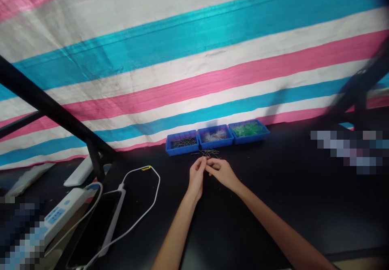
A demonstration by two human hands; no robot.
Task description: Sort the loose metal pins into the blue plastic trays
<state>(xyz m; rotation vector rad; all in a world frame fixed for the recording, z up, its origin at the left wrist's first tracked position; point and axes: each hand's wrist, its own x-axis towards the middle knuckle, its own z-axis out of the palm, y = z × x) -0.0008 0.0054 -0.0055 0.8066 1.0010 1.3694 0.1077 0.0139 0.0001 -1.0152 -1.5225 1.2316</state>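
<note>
My left hand (197, 175) and my right hand (222, 173) meet over the black table, fingertips pinched together. Whatever lies between the fingers is too small to make out. Just beyond the fingertips, several thin metal pins (212, 153) lie loose on the table. Behind them three blue trays stand side by side. Dark thin pins fill the left tray (182, 152). Small clear pieces lie in the middle tray (216, 143), and green pieces in the right tray (251, 139).
On the left are a phone-like black device (97, 221) with a white cable (158, 189) and a white power strip (62, 211). A black metal frame (57, 108) slants above them. Behind the table hangs a striped sheet (182, 75).
</note>
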